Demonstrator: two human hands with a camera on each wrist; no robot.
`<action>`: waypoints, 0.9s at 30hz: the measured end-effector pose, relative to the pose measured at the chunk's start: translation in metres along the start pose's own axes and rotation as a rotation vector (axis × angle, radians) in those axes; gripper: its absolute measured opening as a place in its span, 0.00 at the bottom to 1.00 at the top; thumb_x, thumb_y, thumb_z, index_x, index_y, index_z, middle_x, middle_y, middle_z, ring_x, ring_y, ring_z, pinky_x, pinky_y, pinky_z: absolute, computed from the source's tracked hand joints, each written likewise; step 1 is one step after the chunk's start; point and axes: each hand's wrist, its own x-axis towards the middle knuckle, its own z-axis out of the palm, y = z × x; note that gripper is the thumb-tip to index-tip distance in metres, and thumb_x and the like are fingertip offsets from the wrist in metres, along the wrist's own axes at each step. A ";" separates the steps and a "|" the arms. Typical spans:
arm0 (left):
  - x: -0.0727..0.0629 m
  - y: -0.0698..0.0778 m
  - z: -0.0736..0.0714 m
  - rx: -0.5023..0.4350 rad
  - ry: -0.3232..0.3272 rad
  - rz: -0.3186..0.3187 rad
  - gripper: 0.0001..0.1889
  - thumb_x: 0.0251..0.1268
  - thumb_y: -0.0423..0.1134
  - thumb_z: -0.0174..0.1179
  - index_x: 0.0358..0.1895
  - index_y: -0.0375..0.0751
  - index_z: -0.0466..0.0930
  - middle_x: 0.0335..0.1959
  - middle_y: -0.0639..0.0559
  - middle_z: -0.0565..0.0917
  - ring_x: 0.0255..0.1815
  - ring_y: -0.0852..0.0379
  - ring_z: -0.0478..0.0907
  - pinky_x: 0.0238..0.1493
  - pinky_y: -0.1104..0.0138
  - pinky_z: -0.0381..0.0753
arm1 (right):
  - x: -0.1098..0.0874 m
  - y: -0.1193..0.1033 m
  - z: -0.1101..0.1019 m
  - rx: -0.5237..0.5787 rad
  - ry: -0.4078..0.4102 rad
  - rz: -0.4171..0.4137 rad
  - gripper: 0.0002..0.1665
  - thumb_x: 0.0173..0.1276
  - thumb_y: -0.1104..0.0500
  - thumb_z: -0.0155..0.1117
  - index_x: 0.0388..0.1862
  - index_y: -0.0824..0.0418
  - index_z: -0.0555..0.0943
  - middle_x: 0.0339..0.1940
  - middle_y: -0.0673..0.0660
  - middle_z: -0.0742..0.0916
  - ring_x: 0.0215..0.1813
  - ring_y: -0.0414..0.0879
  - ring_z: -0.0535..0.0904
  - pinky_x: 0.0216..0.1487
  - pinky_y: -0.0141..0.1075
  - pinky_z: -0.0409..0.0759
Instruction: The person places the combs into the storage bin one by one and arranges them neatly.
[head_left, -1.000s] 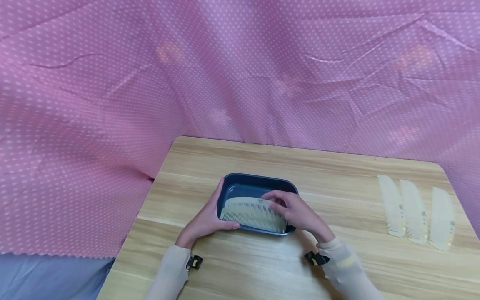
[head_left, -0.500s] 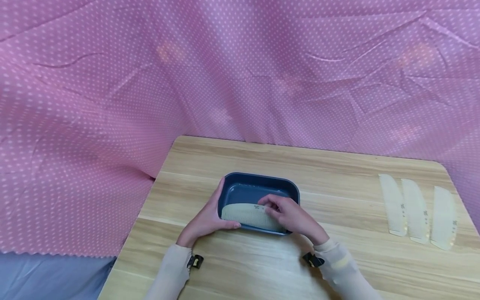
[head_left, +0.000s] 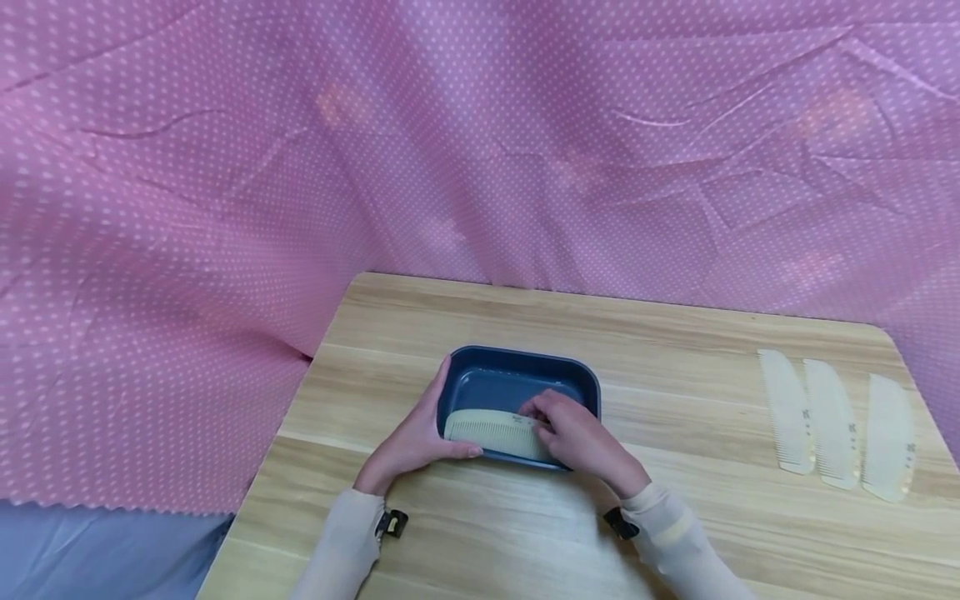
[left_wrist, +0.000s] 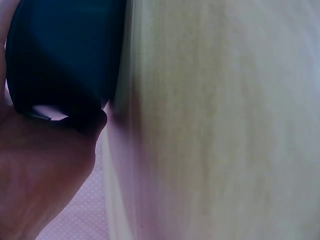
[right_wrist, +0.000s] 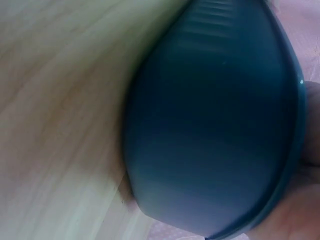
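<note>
Left hand [head_left: 412, 433] grips one end of the blue tray [head_left: 525, 357], thumb over the near rim, fingers spread along the side. Right hand [head_left: 587, 439], inside the tray, has fingers bent and appears to pinch the pale comb [head_left: 491, 428]; fingertips are partly hidden. The comb lies along the tray's near wall. Three further combs [head_left: 831, 421] lie side by side on the bench [head_left: 675, 358], well right of the tray. Pink dotted cloth [head_left: 480, 150] hangs behind the tray.

1 comb [head_left: 491, 427] lies in the tray [head_left: 517, 358]; right of the tray, on the table [head_left: 697, 400], 3 combs [head_left: 831, 423].
</note>
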 end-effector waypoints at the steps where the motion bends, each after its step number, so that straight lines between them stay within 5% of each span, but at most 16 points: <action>1: 0.000 0.000 0.000 -0.002 0.000 -0.003 0.77 0.53 0.46 0.88 0.90 0.74 0.29 0.91 0.60 0.42 0.89 0.51 0.42 0.83 0.37 0.45 | 0.000 0.000 0.000 -0.007 -0.002 0.001 0.13 0.76 0.70 0.69 0.56 0.61 0.89 0.51 0.53 0.87 0.49 0.46 0.79 0.56 0.48 0.83; 8: -0.001 0.002 0.000 -0.007 0.002 -0.017 0.77 0.53 0.46 0.88 0.90 0.70 0.29 0.91 0.61 0.42 0.89 0.52 0.41 0.84 0.37 0.44 | -0.002 -0.002 -0.002 0.006 0.030 0.018 0.14 0.76 0.67 0.71 0.59 0.64 0.88 0.53 0.56 0.86 0.53 0.49 0.81 0.58 0.49 0.84; 15: -0.002 0.001 0.002 0.011 0.010 -0.023 0.76 0.53 0.48 0.88 0.91 0.67 0.30 0.91 0.60 0.41 0.89 0.50 0.40 0.83 0.36 0.44 | -0.006 0.003 -0.007 0.236 0.165 0.015 0.14 0.80 0.67 0.68 0.61 0.66 0.85 0.50 0.56 0.87 0.48 0.46 0.83 0.51 0.40 0.86; 21: -0.001 -0.001 0.002 0.019 0.008 -0.016 0.77 0.52 0.48 0.88 0.92 0.62 0.29 0.91 0.61 0.40 0.89 0.52 0.38 0.83 0.36 0.43 | -0.015 0.013 -0.014 0.489 0.322 0.037 0.15 0.82 0.67 0.65 0.63 0.70 0.83 0.51 0.67 0.89 0.49 0.49 0.85 0.49 0.32 0.85; 27: -0.001 0.000 0.002 0.027 0.018 -0.022 0.78 0.51 0.49 0.89 0.92 0.64 0.29 0.91 0.63 0.39 0.89 0.53 0.38 0.83 0.37 0.43 | -0.026 0.025 -0.029 0.544 0.449 0.060 0.15 0.83 0.65 0.65 0.63 0.71 0.83 0.51 0.72 0.87 0.49 0.46 0.85 0.49 0.27 0.83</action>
